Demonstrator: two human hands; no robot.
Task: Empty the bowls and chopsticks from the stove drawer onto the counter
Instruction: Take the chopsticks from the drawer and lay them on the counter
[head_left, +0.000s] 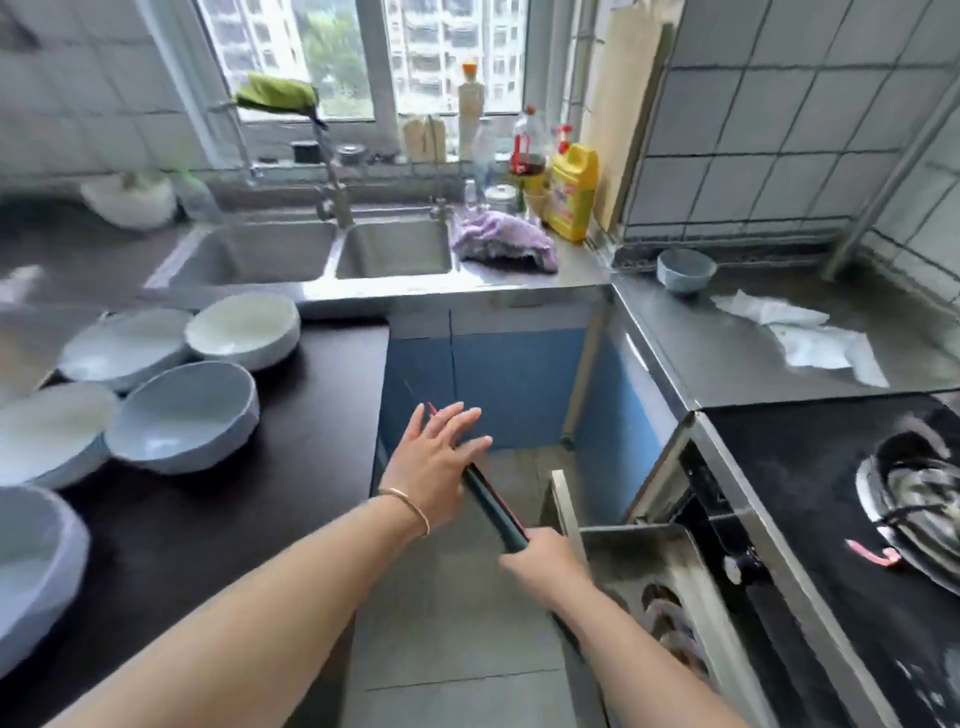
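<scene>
You are holding a bundle of dark chopsticks over the floor, between the black counter on the left and the open stove drawer on the right. Your right hand is gripping their near end with curled fingers. Your left hand is lying against the far part with its fingers straight and spread.

The sticks are probably light, stiff and smooth, so loose ones are likely to slip out of the bundle. Hold them near the middle and keep them level.

Five pale bowls are sitting on the counter already. They look ceramic and breakable, so put the chopsticks beside them.
</scene>
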